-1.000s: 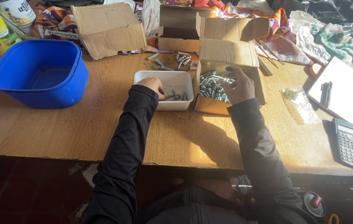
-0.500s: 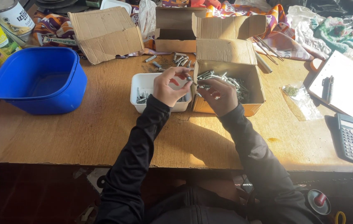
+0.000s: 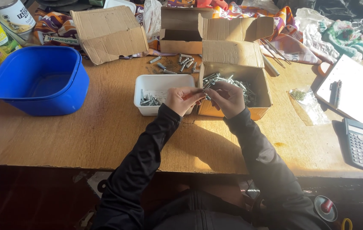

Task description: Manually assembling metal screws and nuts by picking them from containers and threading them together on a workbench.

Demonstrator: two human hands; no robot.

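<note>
Hands meet between white tray (image 3: 164,83) and cardboard box (image 3: 237,91) on tabletop (image 3: 83,132). Left hand (image 3: 181,100) and right hand (image 3: 228,98) both pinching small metal piece, probably bolt (image 3: 201,90). Step: working piece held above tray edge; more bolts lie in both containers.

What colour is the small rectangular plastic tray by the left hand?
White; the small rectangular plastic tray shows best in the head view.

Sunlit wooden table (image 3: 105,132) above dark floor (image 3: 28,196).
</note>
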